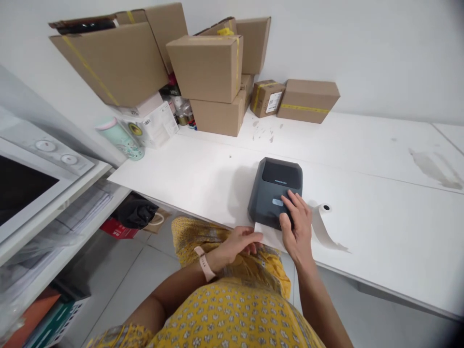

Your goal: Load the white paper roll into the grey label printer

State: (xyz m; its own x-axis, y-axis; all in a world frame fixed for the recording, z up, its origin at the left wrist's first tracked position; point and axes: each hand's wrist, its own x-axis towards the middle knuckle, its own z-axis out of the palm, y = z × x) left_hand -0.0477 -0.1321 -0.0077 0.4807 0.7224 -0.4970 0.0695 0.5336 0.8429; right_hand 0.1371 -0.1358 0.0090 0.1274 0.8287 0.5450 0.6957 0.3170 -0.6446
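A dark grey label printer point(268, 195) stands near the front edge of the white table. White label paper point(270, 236) sticks out from its near side, over the table's edge. My left hand point(242, 240) pinches the left corner of this paper between thumb and fingers. On the printer's top right part lies my right hand point(297, 227), its fingers stretched out beside the light button and holding nothing. Just right of that hand a small paper roll point(321, 220) rests on the table, with a loose torn tail curling toward the front.
Cardboard boxes point(205, 70) are stacked at the back left, with two smaller parcels point(308, 100) beside them. A mint tumbler point(121, 140) stands at the table's left end. Farther left, a microwave point(43, 159) sits on a shelf. The table's front edge point(380, 280) runs close to my body.
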